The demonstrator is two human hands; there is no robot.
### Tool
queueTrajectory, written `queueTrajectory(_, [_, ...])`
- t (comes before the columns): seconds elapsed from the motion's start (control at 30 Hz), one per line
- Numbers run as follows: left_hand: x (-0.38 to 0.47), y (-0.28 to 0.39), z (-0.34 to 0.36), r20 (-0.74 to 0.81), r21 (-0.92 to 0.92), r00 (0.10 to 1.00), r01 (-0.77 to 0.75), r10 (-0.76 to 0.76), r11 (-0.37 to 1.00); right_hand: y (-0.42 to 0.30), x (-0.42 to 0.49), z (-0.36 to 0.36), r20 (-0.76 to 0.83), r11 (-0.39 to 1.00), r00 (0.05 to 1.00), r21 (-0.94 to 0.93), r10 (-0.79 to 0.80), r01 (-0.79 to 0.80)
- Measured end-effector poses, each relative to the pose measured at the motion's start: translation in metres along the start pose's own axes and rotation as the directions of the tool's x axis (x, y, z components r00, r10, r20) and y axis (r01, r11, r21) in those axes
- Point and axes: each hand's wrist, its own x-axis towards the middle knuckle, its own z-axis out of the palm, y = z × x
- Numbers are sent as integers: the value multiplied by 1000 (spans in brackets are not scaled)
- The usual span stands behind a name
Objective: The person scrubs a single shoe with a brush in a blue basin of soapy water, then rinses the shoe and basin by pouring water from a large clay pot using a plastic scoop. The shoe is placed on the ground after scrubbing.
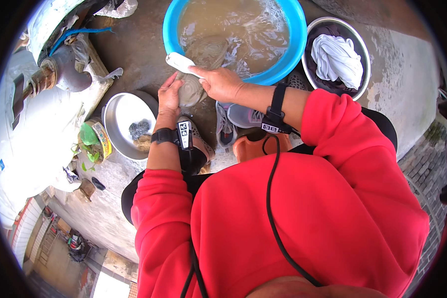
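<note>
My right hand [222, 83] is closed on the handle of a white brush [179, 62]; its bristles are not visible. My left hand [169, 93] grips the near-left edge of a beige shoe sole or insole [190, 90] with a ringed pattern. A similar ringed piece [208, 50] lies just beyond it, at the near left of a large blue plastic basin [301, 33] of murky water. The brush is above the place where the two pieces meet, and whether it touches them is hard to tell.
A metal basin [365, 70] with white cloth [337, 59] stands right of the blue one. On the left are a metal pan [113, 138] holding scouring pads, a potted plant [97, 139] and a pipe [72, 70]. Sneakers [225, 124] and an orange plastic object [246, 147] are near my feet.
</note>
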Motion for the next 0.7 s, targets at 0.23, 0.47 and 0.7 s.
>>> queueTrajectory(0.23, [3, -3, 1, 8, -7, 1000, 0, 0, 1000, 107, 66, -21, -418, 948, 888, -154, 194, -280])
queueTrajectory(0.47, [4, -6, 1, 4, -36, 1000, 13, -13, 999, 82, 10, -1, -266, 934, 915, 272, 304, -231])
queueTrajectory(0.7, [2, -3, 5, 13, -51, 1000, 18, -17, 999, 30, -20, -15, -332, 960, 901, 91, 280, -265])
